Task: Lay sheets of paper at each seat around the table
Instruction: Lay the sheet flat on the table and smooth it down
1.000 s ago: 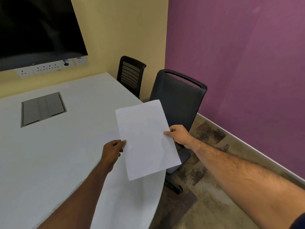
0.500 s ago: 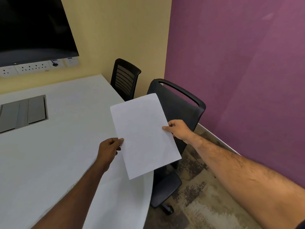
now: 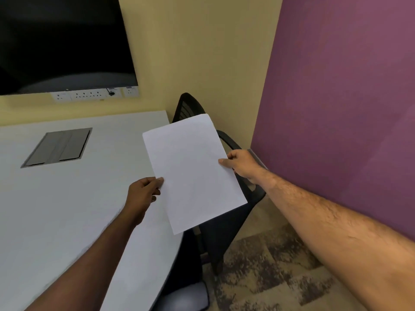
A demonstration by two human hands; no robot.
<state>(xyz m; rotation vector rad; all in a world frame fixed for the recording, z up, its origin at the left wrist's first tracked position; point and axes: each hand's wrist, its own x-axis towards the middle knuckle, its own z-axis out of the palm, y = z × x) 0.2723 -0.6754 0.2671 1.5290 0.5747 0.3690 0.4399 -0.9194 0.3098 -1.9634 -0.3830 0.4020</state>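
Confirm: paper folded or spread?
Spread: the paper shows four corners and no crease, pinched at opposite edges by the left hand and right hand.

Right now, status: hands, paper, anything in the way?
Left hand pinches paper at left edge, right hand at right edge. Paper in the air over table edge, not yet laid. Chair close below, beside the table.

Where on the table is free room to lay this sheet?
Bare tabletop spreads between the grey hatch and the near curved edge, left of the left hand pinching the sheet. Right edge is tighter: a chair stands close.
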